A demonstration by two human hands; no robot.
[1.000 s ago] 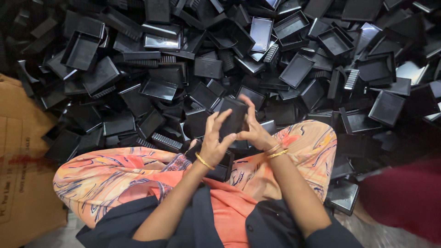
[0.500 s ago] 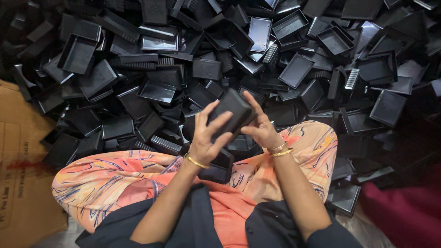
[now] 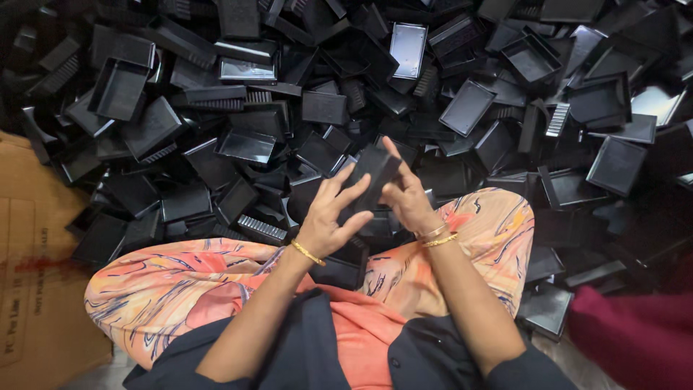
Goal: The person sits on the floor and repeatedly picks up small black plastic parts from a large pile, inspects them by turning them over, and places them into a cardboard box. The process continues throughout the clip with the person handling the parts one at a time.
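Note:
A small black plastic box (image 3: 373,173) is held tilted above my lap, between both hands. My left hand (image 3: 328,217) grips its lower left side with fingers spread over it. My right hand (image 3: 406,196) holds its right edge, one finger raised along the top. Each wrist carries a gold bangle. Below the hands, another black box (image 3: 339,269) rests between my knees, which are covered in orange patterned cloth.
A deep heap of black plastic boxes and ribbed lids (image 3: 404,87) fills the floor ahead and to both sides. A brown cardboard carton (image 3: 32,267) stands at the left. Dark red cloth (image 3: 639,339) lies at the lower right.
The box has been turned and tilted between my hands, and it now sits slightly higher. My left fingers have shifted across its face.

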